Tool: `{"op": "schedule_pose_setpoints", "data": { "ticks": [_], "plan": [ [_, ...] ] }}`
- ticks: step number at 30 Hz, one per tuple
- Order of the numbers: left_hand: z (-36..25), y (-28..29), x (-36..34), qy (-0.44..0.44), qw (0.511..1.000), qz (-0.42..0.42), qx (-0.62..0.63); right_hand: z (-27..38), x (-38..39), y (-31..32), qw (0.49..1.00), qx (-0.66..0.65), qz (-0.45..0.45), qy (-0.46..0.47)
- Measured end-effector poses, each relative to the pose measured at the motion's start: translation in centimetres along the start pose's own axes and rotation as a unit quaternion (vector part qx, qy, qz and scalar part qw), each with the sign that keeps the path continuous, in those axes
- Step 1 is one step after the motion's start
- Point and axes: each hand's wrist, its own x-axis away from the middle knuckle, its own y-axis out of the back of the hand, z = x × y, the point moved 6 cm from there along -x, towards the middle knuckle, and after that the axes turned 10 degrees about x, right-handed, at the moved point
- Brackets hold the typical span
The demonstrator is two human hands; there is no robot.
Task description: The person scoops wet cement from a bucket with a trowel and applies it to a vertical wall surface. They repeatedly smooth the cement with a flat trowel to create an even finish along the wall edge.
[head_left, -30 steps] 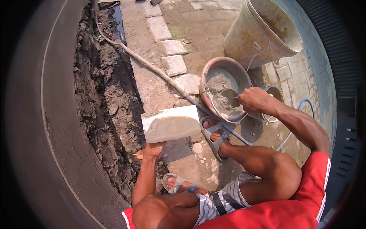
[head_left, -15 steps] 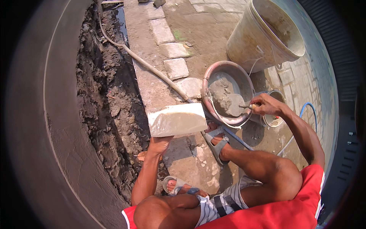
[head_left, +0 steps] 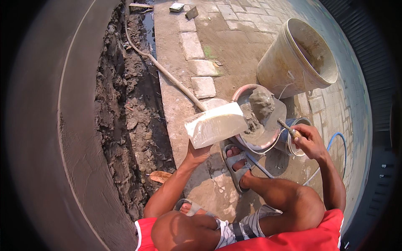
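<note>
My left hand (head_left: 198,154) is closed under a white mortar board (head_left: 217,127) with a wet, smeared face. The grip itself is hidden behind the board. My right hand (head_left: 309,141) is wrapped round the handle of a trowel (head_left: 274,125). A lump of wet grey mortar (head_left: 262,102) sits at the far side of its blade, over a round reddish-brown basin (head_left: 243,90). More mortar lies inside the basin. The near right corner of the board overlaps the basin's left side in view.
A tall dirty bucket (head_left: 272,62) stands behind the basin, a smaller pail (head_left: 298,149) beside it. A muddy trench (head_left: 134,113) runs along the left, next to a smooth grey wall (head_left: 79,125). A rope-like hose (head_left: 171,78) crosses the ledge; a blue hose (head_left: 331,144) lies at right.
The trowel has risen from the basin's mortar with a lump on it. My left hand has brought the board rightward, closer to the basin. The whole view has shifted slightly.
</note>
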Motion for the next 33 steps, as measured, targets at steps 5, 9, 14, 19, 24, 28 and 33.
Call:
{"op": "schedule_pose_setpoints", "data": {
  "ticks": [5,9,14,19,24,28,33],
  "plan": [
    [-3.0,-1.3,-0.8,-0.082,0.991,0.063,-0.091,6.7,0.1,1.4,0.989,0.117,0.001,0.092],
    [-5.2,-1.1,-0.2,-0.149,0.977,0.085,-0.127,10.3,-0.2,0.0,0.969,0.18,-0.024,0.169],
    [-6.3,-0.3,0.8,-0.172,0.979,0.062,-0.092,13.4,0.9,-1.6,0.887,0.31,-0.091,0.329],
    [-6.5,1.1,1.9,-0.15,0.986,0.064,-0.023,16.3,2.4,-2.7,0.822,0.377,-0.151,0.399],
    [-6.6,2.5,3.2,-0.208,0.976,0.063,0.005,17.4,3.8,-3.5,0.795,0.4,-0.174,0.422],
    [-6.9,2.7,4.0,-0.193,0.98,0.046,0.025,17.9,4.7,-3.7,0.785,0.408,-0.18,0.431],
    [-7.2,3.2,4.9,-0.217,0.975,0.029,-0.031,18.3,5.2,-4.3,0.792,0.386,-0.175,0.439]
  ]
}}
